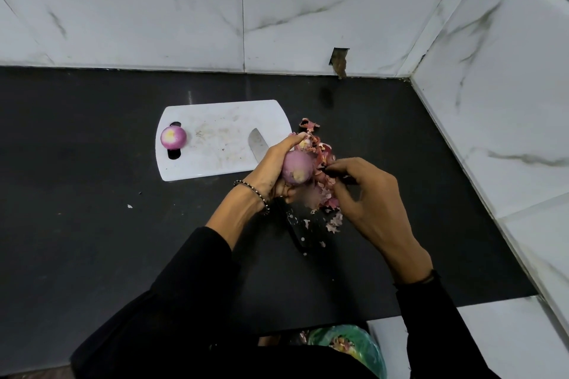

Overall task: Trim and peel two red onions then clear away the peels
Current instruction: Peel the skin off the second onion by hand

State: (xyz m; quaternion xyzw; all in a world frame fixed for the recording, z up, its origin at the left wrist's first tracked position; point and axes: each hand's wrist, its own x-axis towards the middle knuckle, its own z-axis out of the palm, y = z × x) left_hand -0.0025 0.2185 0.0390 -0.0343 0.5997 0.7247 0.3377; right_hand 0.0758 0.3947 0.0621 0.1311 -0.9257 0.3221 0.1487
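Observation:
A peeled red onion [173, 137] sits on the left end of the white cutting board [215, 120]. My left hand [272, 169] grips a second red onion [297, 168] above the black counter, just right of the board. My right hand [374, 200] pinches a thin dark strip of skin beside that onion. A pile of red onion peels [323, 157] lies on the counter under and behind both hands. A knife lies between board and counter, its blade [258, 144] on the board and its black handle [297, 232] below my left hand.
The black counter [92, 163] meets marble-tiled walls at the back and right, forming a corner. A green-lined bin [348, 348] holding peels stands below the counter's front edge. A small white scrap [130, 206] lies on the counter at left.

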